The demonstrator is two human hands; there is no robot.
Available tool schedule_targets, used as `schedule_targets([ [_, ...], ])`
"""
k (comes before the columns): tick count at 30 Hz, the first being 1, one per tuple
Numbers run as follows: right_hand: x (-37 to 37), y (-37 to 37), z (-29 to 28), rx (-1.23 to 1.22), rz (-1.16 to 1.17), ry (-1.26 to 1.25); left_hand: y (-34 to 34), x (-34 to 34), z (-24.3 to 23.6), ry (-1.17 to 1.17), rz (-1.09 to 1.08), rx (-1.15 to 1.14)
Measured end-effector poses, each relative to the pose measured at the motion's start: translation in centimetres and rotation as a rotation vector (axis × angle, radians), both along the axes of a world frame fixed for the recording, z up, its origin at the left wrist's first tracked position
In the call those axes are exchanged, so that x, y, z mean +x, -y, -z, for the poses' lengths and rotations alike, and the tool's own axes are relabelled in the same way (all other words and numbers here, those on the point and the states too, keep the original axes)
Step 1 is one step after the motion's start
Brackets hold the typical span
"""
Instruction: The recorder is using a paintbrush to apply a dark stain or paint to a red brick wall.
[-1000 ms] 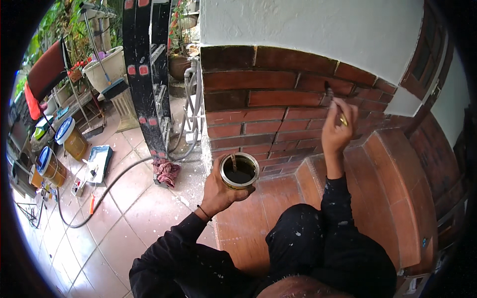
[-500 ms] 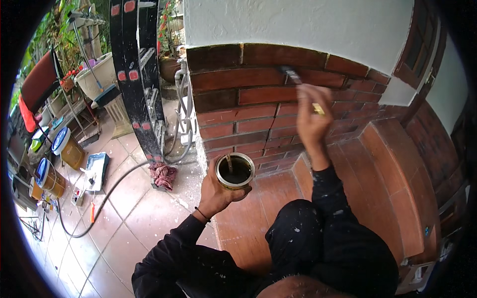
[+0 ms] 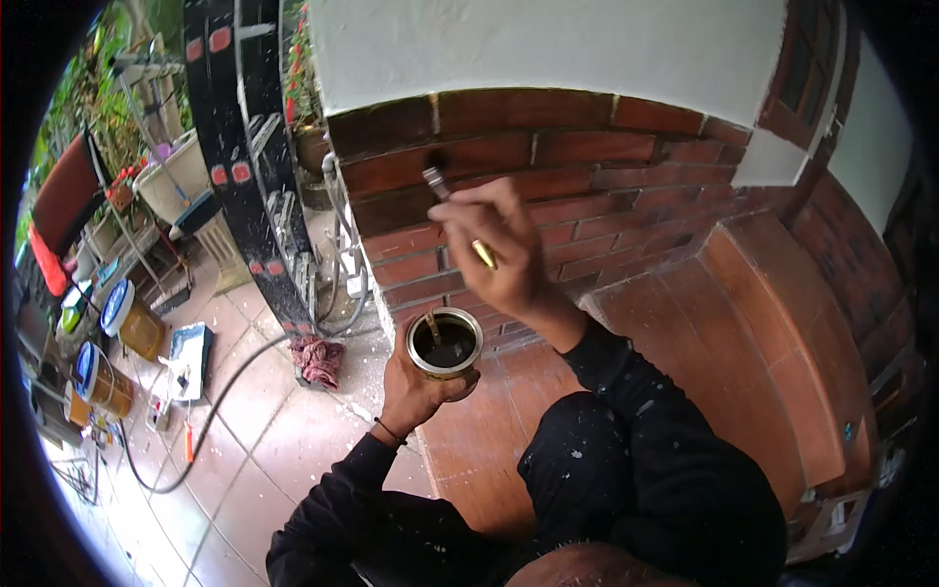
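My right hand (image 3: 497, 240) grips a paintbrush (image 3: 436, 182) with a yellow handle and metal ferrule; its dark, blurred bristles are at the brick band (image 3: 587, 147) on the wall, toward its upper left. Some bricks there are darker than others. Below, my left hand (image 3: 411, 391) holds an open metal can (image 3: 445, 344) of dark liquid, with a stick standing in it, near the wall's lower courses.
Tiled terracotta steps (image 3: 670, 333) lie below and right. At left stand a black ladder (image 3: 220, 117), a crumpled rag (image 3: 316, 360) by its foot, buckets (image 3: 137, 323), a tray (image 3: 191, 352), a hose (image 3: 235, 386), a chair (image 3: 64, 191) and planters (image 3: 171, 186).
My right hand and brush have swept left along the brick band, from its right part to above the can. My left hand with the can has shifted slightly left in view.
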State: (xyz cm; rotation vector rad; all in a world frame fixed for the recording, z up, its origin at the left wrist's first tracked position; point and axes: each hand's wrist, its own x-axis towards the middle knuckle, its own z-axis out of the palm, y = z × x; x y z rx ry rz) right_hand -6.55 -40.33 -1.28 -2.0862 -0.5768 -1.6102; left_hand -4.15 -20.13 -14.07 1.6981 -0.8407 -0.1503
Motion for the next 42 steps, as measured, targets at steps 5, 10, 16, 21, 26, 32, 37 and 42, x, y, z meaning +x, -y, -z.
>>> schedule_targets([
  [5,-0.4,4.5,-0.4,0.12,0.066,0.104,-0.7,0.5,1.4,-0.083,0.03,-0.076],
  [10,-6.2,17.1,1.8,0.644,0.169,0.226,-0.1,-0.2,0.2,-0.038,0.015,-0.036],
  [16,-6.2,12.4,-0.4,0.481,0.176,0.292,-0.4,0.3,0.3,-0.035,0.019,-0.032],
  [21,-1.1,4.3,-3.1,0.361,-0.227,0.085,0.1,0.7,1.2,-0.01,0.017,-0.008],
  [26,-2.0,10.8,-1.7,0.561,-0.019,0.157,0.3,-0.2,0.3,-0.008,0.011,-0.022],
  [32,-6.7,17.4,-2.2,0.494,0.38,0.456,-0.2,-0.7,-1.0,-0.043,0.035,-0.004],
  [37,-2.1,9.4,-2.9,0.08,0.444,0.272,-0.5,-0.2,-0.3,-0.061,0.018,-0.011],
  [42,2.3,-2.5,-2.5,0.029,-0.104,0.094,-0.1,-0.1,0.2,0.047,0.02,-0.052],
])
